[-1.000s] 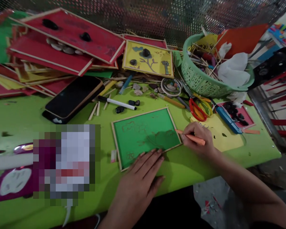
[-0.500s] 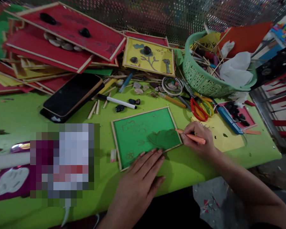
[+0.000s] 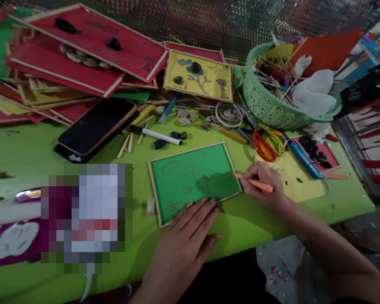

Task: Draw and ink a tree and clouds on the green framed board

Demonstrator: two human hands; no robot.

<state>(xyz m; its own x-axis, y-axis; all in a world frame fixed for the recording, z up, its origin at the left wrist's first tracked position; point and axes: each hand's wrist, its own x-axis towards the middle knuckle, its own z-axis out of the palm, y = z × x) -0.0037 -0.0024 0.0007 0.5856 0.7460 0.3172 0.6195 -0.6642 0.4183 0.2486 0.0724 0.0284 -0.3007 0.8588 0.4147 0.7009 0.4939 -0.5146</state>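
Observation:
A green card point(image 3: 174, 185) edged with thin wooden strips lies in front of me, with flowers, leaves and a cloud-like outline drawn on it in brown. My left hand point(image 3: 190, 236) rests flat on its lower edge, fingers stretched out and holding nothing. Pinched in my right hand point(image 3: 264, 188) is an orange marker pen point(image 3: 258, 183), its tip at the card's right side. Shadow from the right hand darkens that part of the card. Left of the card lies a small eraser-like block point(image 3: 150, 207).
Behind the card are a white marker point(image 3: 161, 136), black stones point(image 3: 159, 144), scissors point(image 3: 262, 145) and a green basket point(image 3: 269, 105) of sticks. Framed red cards point(image 3: 91, 46) are stacked back left, near phones point(image 3: 96, 126). A blue utility knife point(image 3: 304, 158) lies right on yellow paper point(image 3: 304, 181).
Hardly anything differs. Both hands, the marker pen and the green card hold their places; the view shifts very slightly.

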